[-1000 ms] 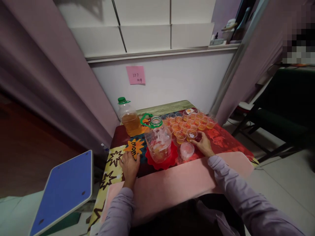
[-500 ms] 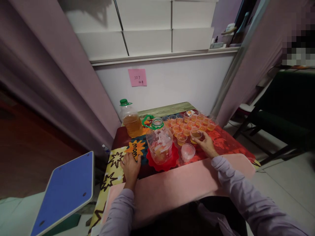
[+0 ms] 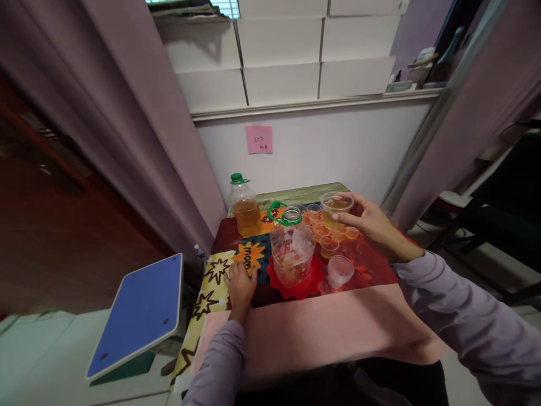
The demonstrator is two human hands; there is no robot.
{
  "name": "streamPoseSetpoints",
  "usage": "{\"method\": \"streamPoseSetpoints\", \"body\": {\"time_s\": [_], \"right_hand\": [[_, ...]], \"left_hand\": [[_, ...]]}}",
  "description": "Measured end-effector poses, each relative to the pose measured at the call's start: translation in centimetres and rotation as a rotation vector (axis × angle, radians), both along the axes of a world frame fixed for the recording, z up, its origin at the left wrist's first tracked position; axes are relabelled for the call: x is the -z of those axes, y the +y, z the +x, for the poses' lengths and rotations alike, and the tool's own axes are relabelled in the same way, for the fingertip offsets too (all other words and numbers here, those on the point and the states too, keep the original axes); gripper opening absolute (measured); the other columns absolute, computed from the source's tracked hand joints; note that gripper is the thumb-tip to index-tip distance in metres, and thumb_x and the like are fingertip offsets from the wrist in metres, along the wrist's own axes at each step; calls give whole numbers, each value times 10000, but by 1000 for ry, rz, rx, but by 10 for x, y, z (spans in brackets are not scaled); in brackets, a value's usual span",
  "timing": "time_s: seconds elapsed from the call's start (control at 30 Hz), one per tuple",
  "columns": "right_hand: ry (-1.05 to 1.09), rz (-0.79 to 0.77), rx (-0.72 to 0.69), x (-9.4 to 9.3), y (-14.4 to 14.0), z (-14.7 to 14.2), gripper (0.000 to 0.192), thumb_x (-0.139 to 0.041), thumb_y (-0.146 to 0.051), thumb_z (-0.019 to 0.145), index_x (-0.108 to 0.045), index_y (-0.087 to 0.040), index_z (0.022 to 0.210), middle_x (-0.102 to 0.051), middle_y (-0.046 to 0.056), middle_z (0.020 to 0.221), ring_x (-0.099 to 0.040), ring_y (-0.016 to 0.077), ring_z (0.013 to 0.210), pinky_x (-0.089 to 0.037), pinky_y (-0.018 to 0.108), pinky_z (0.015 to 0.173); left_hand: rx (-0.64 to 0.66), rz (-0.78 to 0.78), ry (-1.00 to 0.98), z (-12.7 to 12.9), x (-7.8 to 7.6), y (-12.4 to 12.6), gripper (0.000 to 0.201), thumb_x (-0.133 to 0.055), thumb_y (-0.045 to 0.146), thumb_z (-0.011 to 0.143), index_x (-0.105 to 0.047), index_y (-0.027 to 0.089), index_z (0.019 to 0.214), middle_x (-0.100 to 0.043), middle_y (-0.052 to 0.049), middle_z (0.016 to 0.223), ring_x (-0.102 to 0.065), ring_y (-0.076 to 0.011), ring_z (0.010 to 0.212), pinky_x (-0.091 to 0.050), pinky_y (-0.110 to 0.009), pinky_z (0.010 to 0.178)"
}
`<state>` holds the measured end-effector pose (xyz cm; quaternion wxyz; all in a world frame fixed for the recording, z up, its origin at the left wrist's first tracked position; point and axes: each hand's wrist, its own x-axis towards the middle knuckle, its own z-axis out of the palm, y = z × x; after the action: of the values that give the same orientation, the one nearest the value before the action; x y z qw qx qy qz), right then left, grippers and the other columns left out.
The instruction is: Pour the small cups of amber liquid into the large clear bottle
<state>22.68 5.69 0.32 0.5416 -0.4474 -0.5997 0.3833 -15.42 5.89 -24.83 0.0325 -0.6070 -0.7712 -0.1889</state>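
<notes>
Cup [image 3: 336, 210] of amber liquid in right hand [image 3: 372, 223]

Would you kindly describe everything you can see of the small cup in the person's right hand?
The cup is small, clear and looks like thin plastic, tapering down from a round open rim. It holds amber liquid to about half its height. It is upright, lifted off the table above the rows of filled cups, just right of the open jug's mouth. The right hand pinches it from the right side, fingers along the rim. Nothing else touches it.
</notes>
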Motion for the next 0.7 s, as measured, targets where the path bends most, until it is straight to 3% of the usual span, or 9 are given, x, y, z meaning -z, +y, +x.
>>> {"method": "streamPoseSetpoints", "body": {"time_s": [0.13,0.27,0.7], "right_hand": [[-39,26,-85,-22,12,-21,636,-1018,-534,718,-749,-278,1234,-825,85,1299,-764,334,1232,-606,542,1117],[-128,60,-121,-32,20,-33,638,-1004,-546,723,-758,-270,1243,-834,93,1257,-775,346,1189,-623,561,1082],[-412,225,-35,-33,34,-34,577,-951,-419,757,-785,-264,1287,-860,52,1200,-810,322,1098,-669,499,996]], "left_hand": [[2,-1,-15,0,0,0,594,-502,455,1068,-641,82,1510,-621,-263,1621,-529,-392,1541,-335,-637,1329],[6,-5,-29,0,1,0,603,-513,456,1061,-639,73,1508,-624,-266,1616,-533,-393,1538,-327,-643,1336],[8,23,-56,1,0,-1,562,-535,434,1045,-676,106,1479,-644,-259,1599,-551,-392,1518,-346,-644,1318]]}}
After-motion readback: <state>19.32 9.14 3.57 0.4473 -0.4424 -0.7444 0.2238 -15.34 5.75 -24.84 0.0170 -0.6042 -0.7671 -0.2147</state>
